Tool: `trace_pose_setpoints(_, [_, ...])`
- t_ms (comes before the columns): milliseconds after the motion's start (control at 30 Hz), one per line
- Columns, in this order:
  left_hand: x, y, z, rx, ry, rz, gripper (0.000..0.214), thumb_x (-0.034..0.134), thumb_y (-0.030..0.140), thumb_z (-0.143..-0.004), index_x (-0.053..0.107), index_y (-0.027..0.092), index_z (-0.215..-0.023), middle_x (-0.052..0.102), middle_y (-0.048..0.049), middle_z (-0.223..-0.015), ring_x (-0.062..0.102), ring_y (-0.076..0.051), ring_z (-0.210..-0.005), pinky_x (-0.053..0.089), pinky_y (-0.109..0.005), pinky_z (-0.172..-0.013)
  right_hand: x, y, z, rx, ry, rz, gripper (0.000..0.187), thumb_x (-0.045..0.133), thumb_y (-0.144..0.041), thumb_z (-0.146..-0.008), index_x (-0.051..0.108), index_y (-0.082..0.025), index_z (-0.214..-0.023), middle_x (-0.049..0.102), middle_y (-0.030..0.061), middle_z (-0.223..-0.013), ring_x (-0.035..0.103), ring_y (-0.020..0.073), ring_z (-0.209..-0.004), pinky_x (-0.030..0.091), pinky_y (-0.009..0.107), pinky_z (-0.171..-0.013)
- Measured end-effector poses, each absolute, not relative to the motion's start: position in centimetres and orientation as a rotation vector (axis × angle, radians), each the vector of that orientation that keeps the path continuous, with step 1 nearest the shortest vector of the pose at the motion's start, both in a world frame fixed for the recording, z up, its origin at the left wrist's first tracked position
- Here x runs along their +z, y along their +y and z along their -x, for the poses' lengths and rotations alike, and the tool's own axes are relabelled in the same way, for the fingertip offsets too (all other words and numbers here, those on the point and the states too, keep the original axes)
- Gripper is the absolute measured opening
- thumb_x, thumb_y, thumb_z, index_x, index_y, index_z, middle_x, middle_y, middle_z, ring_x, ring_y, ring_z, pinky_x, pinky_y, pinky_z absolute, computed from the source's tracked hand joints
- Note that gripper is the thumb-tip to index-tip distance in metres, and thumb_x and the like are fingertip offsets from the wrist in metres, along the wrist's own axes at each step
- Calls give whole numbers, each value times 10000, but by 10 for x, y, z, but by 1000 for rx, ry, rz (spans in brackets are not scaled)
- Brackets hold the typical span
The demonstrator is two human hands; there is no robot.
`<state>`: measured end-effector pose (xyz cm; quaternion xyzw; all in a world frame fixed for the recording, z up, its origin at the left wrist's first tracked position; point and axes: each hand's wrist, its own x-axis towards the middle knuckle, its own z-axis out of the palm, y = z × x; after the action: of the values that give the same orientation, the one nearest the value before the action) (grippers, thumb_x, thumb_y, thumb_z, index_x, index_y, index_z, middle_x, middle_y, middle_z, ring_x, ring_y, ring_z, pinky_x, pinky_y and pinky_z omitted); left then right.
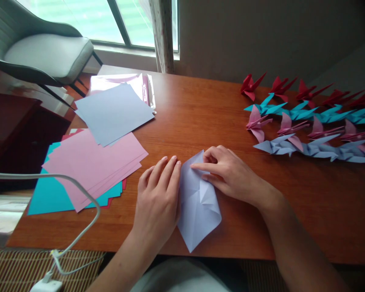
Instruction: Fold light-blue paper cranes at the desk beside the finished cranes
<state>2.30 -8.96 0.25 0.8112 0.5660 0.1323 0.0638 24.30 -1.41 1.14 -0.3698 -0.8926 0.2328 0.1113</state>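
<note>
A pale lavender-blue sheet of origami paper (197, 202), partly folded and creased, lies in front of me near the table's front edge. Its lower right side curls up, and a small folded flap shows in the middle. My left hand (159, 194) is closed along the sheet's left edge, fingers together and thumb hidden. From the right, my right hand (231, 174) holds the upper part, its index finger stretched over the paper and its thumb by the right edge. The other right fingers are curled in.
Rows of folded paper cranes, red (249, 87), turquoise (267, 106), pink (257, 123) and grey-blue (276, 146), stand at the right. Loose grey-blue sheets (115, 113), pink sheets (97, 166) and turquoise sheets (51, 198) lie left. A white cable (79, 184) crosses the left side.
</note>
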Motion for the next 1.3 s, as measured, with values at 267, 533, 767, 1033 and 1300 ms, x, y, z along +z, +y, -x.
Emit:
trace_pose_setpoints(267, [3,-93,-27,403,1554,-2516,553,381,142,-955,402,83,-1505,414,-133,-1576,319,-282,-1490,259,-470,-1187,14,-14,-241,686,-2627,1127,385,582,-242,-952,599,-250,-1337,619,93,-1097,552,247,-1024,480,432,-930])
trace_pose_setpoints(533, [2,-100,-35,320,1428,-2548,708,468,374,-963,275,28,-1549,289,-192,-1622,257,-317,-1513,121,-530,-1240,14,-16,-240,661,-2564,1186,443,613,-247,-934,494,-189,-1357,624,114,-1235,559,288,-1136,488,483,-994])
trace_pose_setpoints(767, [4,-101,-30,235,1376,-2606,767,466,466,-971,231,53,-1573,228,-175,-1644,212,-325,-1527,65,-528,-1245,17,-24,-235,525,-2544,1370,422,689,-283,-888,563,-191,-1280,620,121,-1183,565,304,-1080,512,483,-946])
trace_pose_setpoints(1033, [8,-99,-26,220,1287,-2642,830,452,580,-956,260,53,-1568,222,-180,-1643,210,-347,-1523,45,-525,-1245,10,-42,-233,362,-2498,1467,386,636,-291,-924,591,-196,-1296,616,139,-1200,548,310,-1073,506,481,-913])
trace_pose_setpoints(1300, [6,-98,-27,241,1301,-2637,828,445,614,-948,316,62,-1551,249,-152,-1638,258,-337,-1508,42,-503,-1250,8,-40,-234,337,-2538,1468,493,591,-309,-950,516,-192,-1423,588,151,-1233,530,312,-1079,493,498,-924])
